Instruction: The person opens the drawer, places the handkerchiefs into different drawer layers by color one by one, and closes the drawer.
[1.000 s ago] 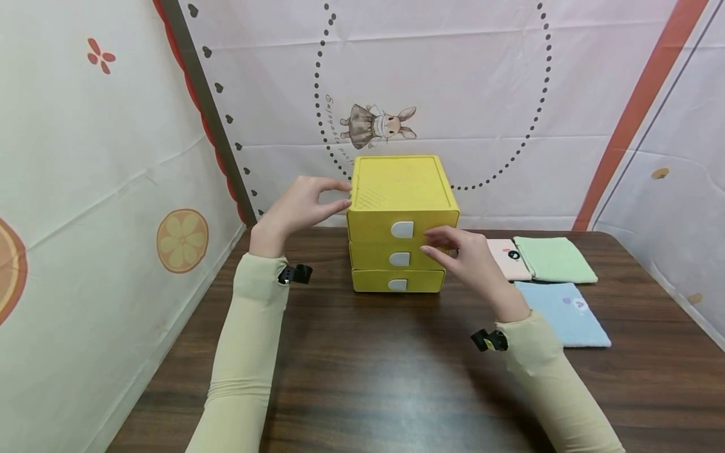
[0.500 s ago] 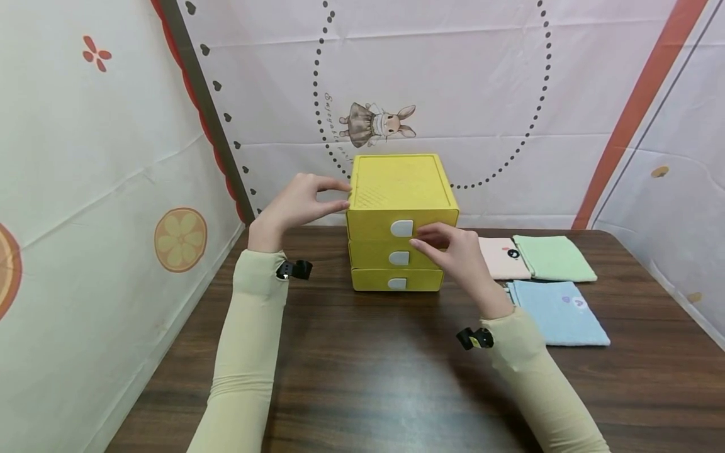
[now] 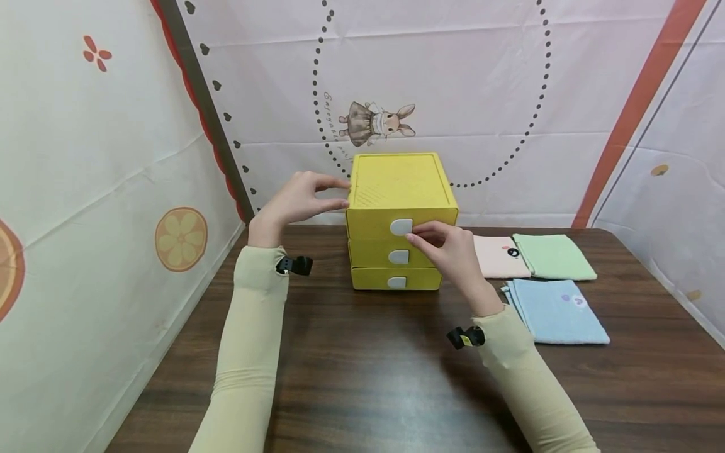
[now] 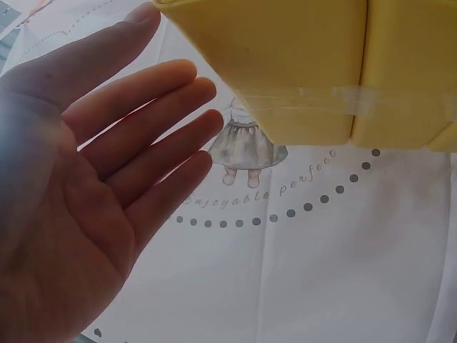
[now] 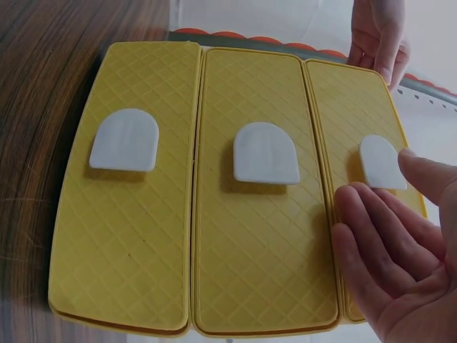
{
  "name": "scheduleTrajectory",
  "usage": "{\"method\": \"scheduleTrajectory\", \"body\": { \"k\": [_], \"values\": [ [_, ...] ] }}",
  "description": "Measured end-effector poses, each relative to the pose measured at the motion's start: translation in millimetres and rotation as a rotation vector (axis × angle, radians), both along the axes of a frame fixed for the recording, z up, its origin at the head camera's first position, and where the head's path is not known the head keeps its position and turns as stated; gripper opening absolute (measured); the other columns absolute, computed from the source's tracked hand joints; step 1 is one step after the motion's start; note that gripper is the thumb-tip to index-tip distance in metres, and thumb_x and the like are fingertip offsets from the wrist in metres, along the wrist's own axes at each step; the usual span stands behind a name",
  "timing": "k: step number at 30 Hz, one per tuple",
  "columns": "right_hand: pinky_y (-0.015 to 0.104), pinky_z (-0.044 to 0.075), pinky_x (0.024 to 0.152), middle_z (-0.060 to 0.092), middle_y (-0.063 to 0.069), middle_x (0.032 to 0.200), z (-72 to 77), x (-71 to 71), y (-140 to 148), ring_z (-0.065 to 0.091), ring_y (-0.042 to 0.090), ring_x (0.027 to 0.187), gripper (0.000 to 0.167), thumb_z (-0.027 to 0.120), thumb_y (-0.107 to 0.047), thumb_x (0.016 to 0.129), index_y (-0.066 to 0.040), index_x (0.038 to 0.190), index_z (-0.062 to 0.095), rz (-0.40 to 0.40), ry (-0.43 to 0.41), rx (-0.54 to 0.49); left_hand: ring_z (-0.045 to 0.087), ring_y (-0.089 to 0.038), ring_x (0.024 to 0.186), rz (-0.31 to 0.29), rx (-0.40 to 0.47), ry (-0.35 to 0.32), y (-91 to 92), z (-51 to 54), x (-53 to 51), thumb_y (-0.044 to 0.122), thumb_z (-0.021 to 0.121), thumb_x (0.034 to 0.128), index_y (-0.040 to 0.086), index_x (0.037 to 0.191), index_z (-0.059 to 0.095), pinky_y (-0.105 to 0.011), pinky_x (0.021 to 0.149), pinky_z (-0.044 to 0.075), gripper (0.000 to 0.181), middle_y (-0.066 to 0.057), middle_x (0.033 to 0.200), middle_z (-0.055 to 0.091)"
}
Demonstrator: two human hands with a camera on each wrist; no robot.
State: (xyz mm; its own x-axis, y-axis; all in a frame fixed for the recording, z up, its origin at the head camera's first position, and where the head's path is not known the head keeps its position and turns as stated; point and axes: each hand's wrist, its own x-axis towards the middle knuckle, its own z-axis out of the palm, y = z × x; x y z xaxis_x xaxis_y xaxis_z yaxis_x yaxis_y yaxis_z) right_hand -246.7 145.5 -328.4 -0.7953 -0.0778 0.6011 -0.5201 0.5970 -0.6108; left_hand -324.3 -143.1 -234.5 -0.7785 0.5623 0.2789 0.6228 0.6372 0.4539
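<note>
Centrally, a yellow drawer unit (image 3: 399,179) stands upright on the dark wood-grain bench (image 3: 362,365), its three drawers stacked one above another and all pushed in; each front bears a white rounded handle, and the top handle (image 3: 401,227), the middle handle (image 3: 399,257) and the bottom handle (image 3: 396,282) line up in a column. The left hand (image 3: 297,200) is at the unit's upper left edge, its fingers nearly straight and parted from the thumb, holding nothing; the thumb tip meets the unit's edge in the left wrist view, though whether it presses there I cannot tell. The right hand (image 3: 453,251) is just beside the top handle, fingers slightly bent and thumb apart from them, with a gap between; it has no grip on the handle, and whether a fingertip touches it I cannot tell. Clear tape (image 4: 307,98) crosses the unit's side; to the right lie a pink cloth (image 3: 493,258) and a green cloth (image 3: 555,258) side by side, with a folded blue cloth (image 3: 561,314) nearer the person; a pale printed sheet (image 3: 481,82) hangs behind, showing a rabbit figure (image 3: 376,123) in a skirt.
</note>
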Motion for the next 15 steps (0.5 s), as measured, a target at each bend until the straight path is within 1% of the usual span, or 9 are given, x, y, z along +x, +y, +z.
{"method": "scheduleTrajectory", "body": {
  "k": [5, 10, 15],
  "values": [
    [0.019, 0.05, 0.062, 0.075, 0.001, 0.085, -0.3, -1.5, -1.2, 0.07, 0.013, 0.076, 0.026, 0.073, -0.038, 0.083, -0.014, 0.094, 0.075, 0.005, -0.015, -0.036, 0.056, -0.013, 0.118, 0.001, 0.01, -0.049, -2.0, -0.7, -3.7, 0.046, 0.067, 0.0848, 0.023, 0.122, 0.065, -0.037, 0.1, 0.045, 0.044, 0.002, 0.125, 0.063],
    [0.018, 0.049, 0.061, 0.075, 0.001, 0.084, -0.9, -2.4, -2.0, 0.07, 0.013, 0.075, 0.026, 0.074, -0.037, 0.082, -0.014, 0.092, 0.075, -0.004, -0.032, -0.061, 0.057, -0.012, 0.117, 0.012, 0.01, -0.071, -3.5, -1.8, -4.8, 0.05, 0.068, 0.083, 0.026, 0.122, 0.065, -0.037, 0.099, 0.046, 0.046, 0.004, 0.125, 0.063],
    [0.019, 0.05, 0.062, 0.075, 0.001, 0.084, -1.8, -3.3, -2.9, 0.07, 0.012, 0.075, 0.026, 0.074, -0.037, 0.082, -0.014, 0.092, 0.075, -0.018, -0.04, -0.069, 0.058, -0.013, 0.114, 0.024, 0.013, -0.097, -4.2, -2.4, -4.4, 0.052, 0.068, 0.082, 0.027, 0.122, 0.065, -0.039, 0.096, 0.047, 0.048, 0.003, 0.125, 0.063]
  ]
}}
